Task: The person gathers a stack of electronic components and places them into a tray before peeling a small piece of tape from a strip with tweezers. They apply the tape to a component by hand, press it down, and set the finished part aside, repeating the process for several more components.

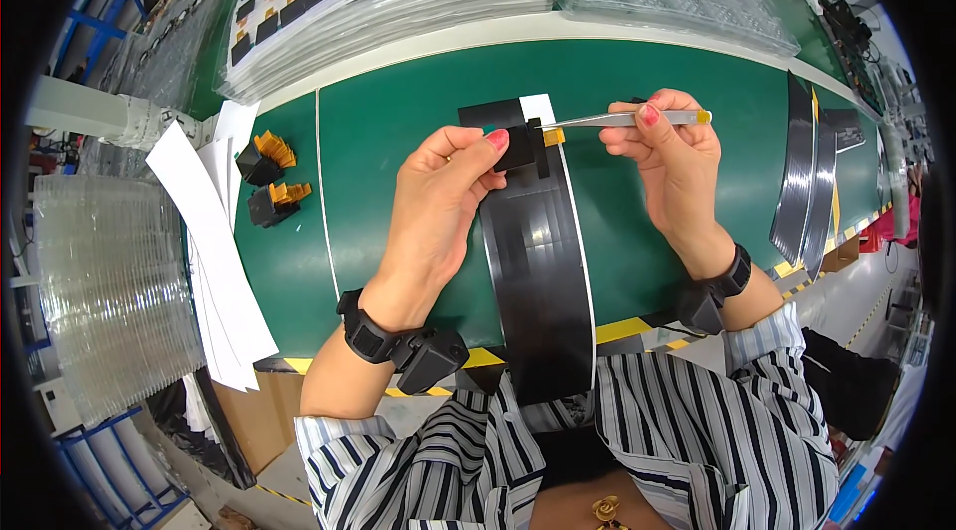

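Note:
My left hand (438, 191) pinches a small flat black panel (516, 147) with an orange flex tab (554, 136) at its right side. Grey metal tweezers (622, 119) lie between the thumb and fingers of my right hand (677, 156). Their tips point left and reach the panel's right edge, near the tab; whether they grip anything there is too small to tell. Beneath the panel, a long glossy black strip sheet (543, 281) with a white border runs toward me and over the table's near edge.
Two bundles of black panels with orange tabs (277, 201) sit on the green mat (398, 82) at left, beside white paper strips (224, 261). Stacked clear trays (398, 7) stand at the back, some holding panels. More black strips (805, 171) lie at right.

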